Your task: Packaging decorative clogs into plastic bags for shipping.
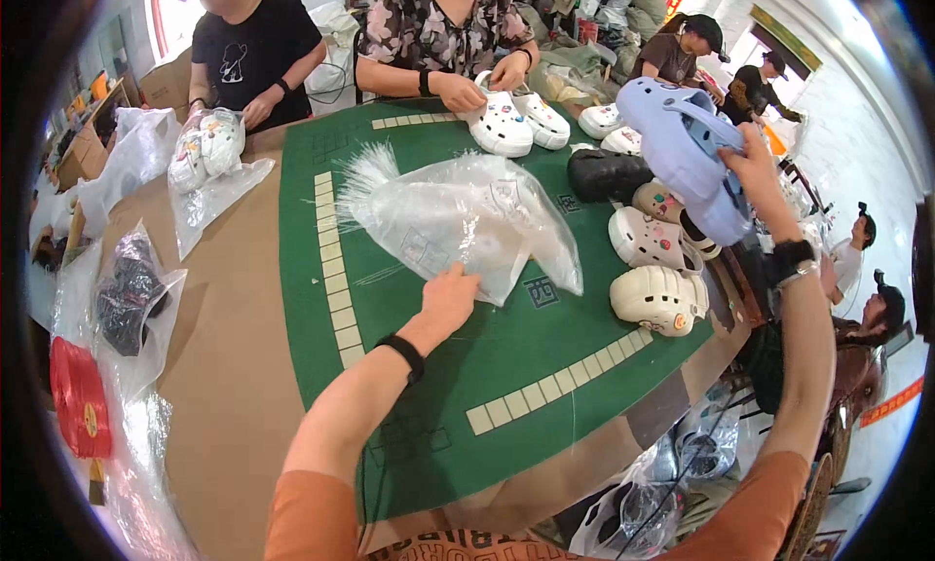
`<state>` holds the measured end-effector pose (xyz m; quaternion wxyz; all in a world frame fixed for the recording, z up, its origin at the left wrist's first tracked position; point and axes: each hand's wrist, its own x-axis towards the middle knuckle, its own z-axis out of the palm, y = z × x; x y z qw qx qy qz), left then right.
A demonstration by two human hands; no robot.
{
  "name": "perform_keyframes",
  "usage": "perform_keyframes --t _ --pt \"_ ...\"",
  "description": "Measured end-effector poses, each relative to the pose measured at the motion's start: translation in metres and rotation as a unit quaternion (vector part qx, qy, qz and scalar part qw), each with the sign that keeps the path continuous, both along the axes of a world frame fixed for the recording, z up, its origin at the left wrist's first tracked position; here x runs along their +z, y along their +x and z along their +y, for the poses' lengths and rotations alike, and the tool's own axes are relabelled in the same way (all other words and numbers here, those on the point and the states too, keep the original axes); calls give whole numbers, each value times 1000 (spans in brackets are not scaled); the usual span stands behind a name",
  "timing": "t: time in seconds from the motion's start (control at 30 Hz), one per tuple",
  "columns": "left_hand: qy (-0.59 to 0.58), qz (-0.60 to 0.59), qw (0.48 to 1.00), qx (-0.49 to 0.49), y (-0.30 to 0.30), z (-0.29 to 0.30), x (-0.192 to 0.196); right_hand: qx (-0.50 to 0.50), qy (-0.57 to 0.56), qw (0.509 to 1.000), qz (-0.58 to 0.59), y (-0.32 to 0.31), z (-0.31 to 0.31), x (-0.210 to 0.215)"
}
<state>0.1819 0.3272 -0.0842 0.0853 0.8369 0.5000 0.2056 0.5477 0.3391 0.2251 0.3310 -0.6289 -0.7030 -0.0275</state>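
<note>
My left hand (450, 299) is closed on the near edge of a clear plastic bag (429, 225), which lies flat and crinkled on the green mat (409, 356). At its far left end the bag fans into frayed-looking plastic strips. Up at the right, my right hand (758, 171) grips a pair of lavender clogs (682, 152) by their open side, holding them above the table. Beneath and beside them stand cream clogs (657, 301), pale clogs with charms (651, 238) and a black shoe (602, 176).
Across the table a person handles white clogs (502, 123); at the far left another person holds bagged white clogs (206, 150). Bagged black clogs (131, 293) and a red plastic packet (80, 395) lie along the left edge. Bagged shoes (643, 498) sit low by the table's near right edge.
</note>
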Motion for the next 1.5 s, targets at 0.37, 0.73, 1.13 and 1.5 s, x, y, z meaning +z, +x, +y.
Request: perform_keyframes --t 0.37,0.73,1.13,1.5 --pt "-280 -256 921 -86 -116 -116 128 -98 111 981 -126 -7 106 -117" --pt "-369 -221 896 -111 -130 -147 112 -87 -204 943 -250 -45 102 -208" --pt "-330 -295 892 -88 -132 -156 117 205 -191 946 -164 -110 7 -193" --pt "-245 -696 674 22 -173 -180 170 425 -294 852 -85 -164 -163 -195"
